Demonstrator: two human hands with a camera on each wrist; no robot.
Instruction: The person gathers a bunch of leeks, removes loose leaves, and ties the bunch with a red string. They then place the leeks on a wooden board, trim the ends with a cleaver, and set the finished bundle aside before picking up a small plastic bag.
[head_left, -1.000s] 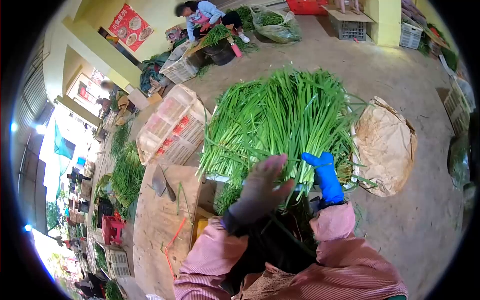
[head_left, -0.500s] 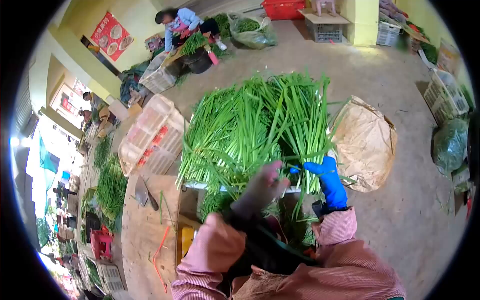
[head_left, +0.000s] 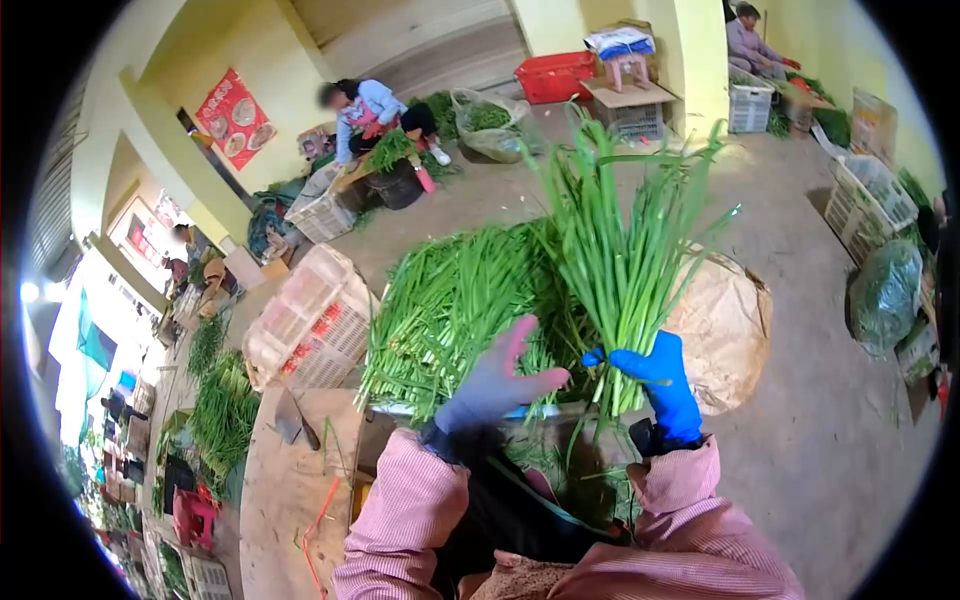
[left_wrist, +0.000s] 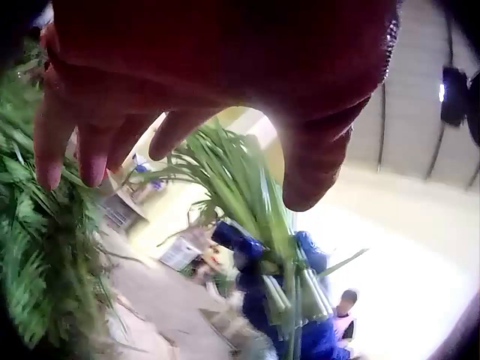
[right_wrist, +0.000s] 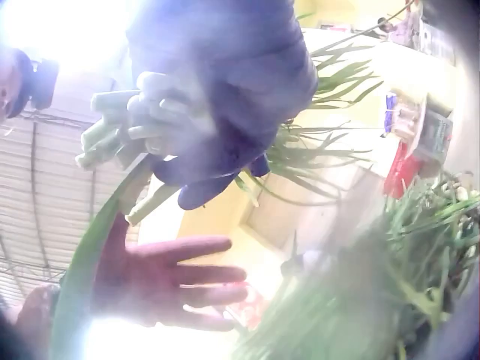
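Observation:
My right hand, in a blue glove, grips the lower stems of a bunch of long flat-leaved greens that look like green garlic. The bunch stands nearly upright, leaves fanning at the top. Pale cut stem ends stick out of the fist in the right wrist view. Left of the bunch is my left hand, in a greyish glove, fingers straight and thumb spread, holding nothing. It hovers over the near edge of a heap of the same greens. Those lie in a low white container, mostly hidden beneath them.
To the left is a wooden board with a broad-bladed knife and a red string. A plastic crate stands behind it. Brown paper lies to the right. Farther back, a person sits among greens.
My right hand has lifted the bunch from the heap, its leaves now rising above the rest. The left hand has moved slightly away leftward, thumb spread wider. The head view has shifted.

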